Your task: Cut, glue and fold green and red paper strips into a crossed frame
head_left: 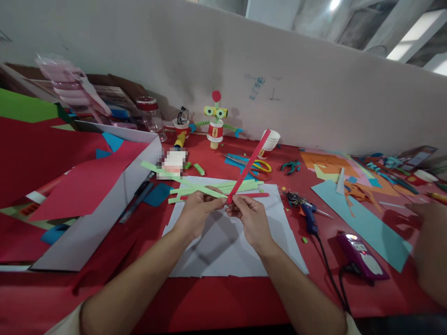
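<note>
Pinched in my left hand (200,209) is a light green paper strip (174,177), which slants up to the left. My right hand (249,216) is closed on the end of a red paper strip (250,164) that rises up to the right. The ends of the two strips meet between my fingertips; whether they are joined I cannot tell. Both hands are over white paper sheets (230,253). Just beyond my fingers lie several more green strips (240,187) and another red strip (260,195).
A paper-cup figure (215,132) stands by the wall. Scissors (260,166), pliers (290,167), a glue gun (310,217) and a purple power strip (363,260) lie to the right. On the left is a box (101,218) of coloured paper. Another person's arm (433,251) reaches in at right.
</note>
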Motion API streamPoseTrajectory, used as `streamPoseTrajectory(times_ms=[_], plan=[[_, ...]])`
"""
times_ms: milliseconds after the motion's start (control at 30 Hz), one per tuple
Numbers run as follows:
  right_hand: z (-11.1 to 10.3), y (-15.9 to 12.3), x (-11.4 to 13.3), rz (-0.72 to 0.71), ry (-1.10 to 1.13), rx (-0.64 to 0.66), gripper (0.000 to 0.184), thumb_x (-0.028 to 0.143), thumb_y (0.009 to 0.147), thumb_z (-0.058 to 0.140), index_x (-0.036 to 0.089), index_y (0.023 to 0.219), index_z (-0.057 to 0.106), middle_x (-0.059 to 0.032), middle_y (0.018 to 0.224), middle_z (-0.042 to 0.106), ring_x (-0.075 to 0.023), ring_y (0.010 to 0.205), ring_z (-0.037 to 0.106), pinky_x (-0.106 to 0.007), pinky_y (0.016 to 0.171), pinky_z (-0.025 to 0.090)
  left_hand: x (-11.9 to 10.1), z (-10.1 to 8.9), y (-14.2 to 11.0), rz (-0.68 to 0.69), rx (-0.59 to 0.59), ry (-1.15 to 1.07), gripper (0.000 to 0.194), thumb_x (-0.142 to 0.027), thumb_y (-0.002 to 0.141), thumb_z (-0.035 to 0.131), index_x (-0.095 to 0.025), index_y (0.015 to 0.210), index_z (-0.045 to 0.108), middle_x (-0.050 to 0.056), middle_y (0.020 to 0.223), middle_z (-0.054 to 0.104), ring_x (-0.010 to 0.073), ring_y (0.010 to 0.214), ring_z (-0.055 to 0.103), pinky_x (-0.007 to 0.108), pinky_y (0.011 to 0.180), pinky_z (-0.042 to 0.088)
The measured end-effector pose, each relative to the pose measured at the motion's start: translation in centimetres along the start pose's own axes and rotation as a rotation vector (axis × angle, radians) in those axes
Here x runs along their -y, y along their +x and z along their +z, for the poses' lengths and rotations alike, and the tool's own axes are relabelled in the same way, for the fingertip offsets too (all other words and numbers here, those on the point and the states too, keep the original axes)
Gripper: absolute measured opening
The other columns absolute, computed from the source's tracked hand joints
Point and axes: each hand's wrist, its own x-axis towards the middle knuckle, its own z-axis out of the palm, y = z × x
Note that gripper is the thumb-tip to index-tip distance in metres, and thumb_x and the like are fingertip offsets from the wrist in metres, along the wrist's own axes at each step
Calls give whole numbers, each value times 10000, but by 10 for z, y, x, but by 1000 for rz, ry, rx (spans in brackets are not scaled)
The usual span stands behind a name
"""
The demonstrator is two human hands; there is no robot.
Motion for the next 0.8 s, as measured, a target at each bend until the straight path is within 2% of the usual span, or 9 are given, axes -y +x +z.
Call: streamPoseTrajectory(times_ms=[133,267,533,800], plan=[[1,-2,-2,-94,-123,41,200,341,729,707,194,863,718,-8,731,685,-141,656,616,-292,666,516,1,0,1,-47,-110,-41,150,-218,549,802,-143,578,675,22,565,645,123,564,572,257,603,452],[1,-3,-6,-179,-233,20,178,297,745,686,206,895,714,0,708,676,-147,649,613,-293,649,517,2,3,-1,-52,-75,-117,164,-228,561,799,-137,609,670,24,600,655,132,590,585,270,632,468],[-1,-1,-8,-106,-77,-49,126,268,694,715,183,781,682,18,607,643,-128,568,583,-273,593,483,9,12,-6,39,-68,-136,172,-227,614,782,-137,712,673,22,665,673,147,661,606,285,696,481],[-2,0,-8,-131,-174,8,179,372,790,653,193,780,658,6,672,644,-128,621,585,-256,620,481,8,15,-6,82,-94,-165,189,-213,596,778,-158,707,635,-2,642,664,135,622,593,258,629,464]])
